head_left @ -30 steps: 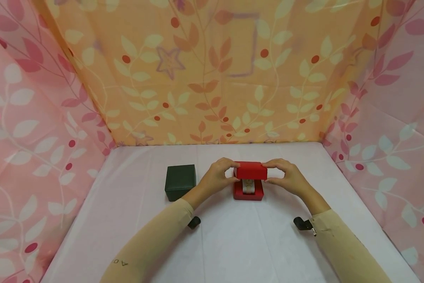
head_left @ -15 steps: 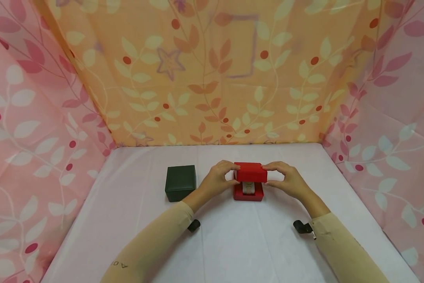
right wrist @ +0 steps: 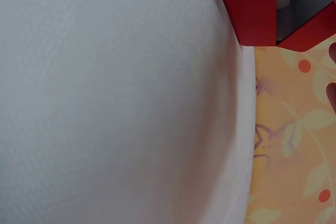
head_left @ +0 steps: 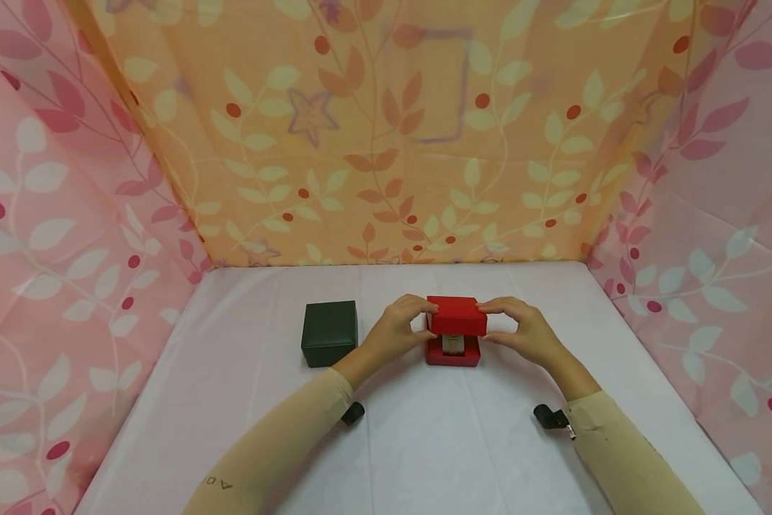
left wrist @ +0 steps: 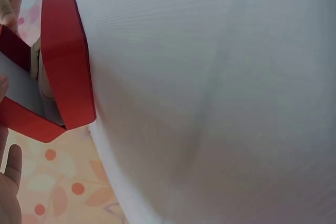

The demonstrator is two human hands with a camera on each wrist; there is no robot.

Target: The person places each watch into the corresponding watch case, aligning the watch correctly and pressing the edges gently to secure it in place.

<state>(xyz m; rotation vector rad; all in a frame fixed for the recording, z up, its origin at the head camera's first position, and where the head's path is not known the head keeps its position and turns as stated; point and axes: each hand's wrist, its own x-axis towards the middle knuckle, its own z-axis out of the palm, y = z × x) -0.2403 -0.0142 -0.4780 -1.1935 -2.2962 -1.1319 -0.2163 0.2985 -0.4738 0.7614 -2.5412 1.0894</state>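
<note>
A red hinged watch box [head_left: 453,360] sits on the white-covered table, its red lid [head_left: 458,315] tilted partway down over the base. Under the lid's front edge shows part of a watch [head_left: 453,344] with a pale strap; the rest is hidden. My left hand [head_left: 395,325] pinches the lid's left side between thumb and fingers. On the right side, my right hand [head_left: 529,329] grips the lid in the same way. The left wrist view shows the box base [left wrist: 67,66] side-on, with the lid at an angle to it. The right wrist view catches only a corner of the base [right wrist: 252,11].
A dark green box [head_left: 330,332], lid down, stands left of the red one, close to my left forearm. Floral cloth walls [head_left: 386,179] enclose the table at the back and both sides. Small black wrist cameras [head_left: 353,413] hang by my sleeves.
Both hands have lowered the front edge of the red lid a little. Less of the watch shows beneath it. The green box has stayed in place.
</note>
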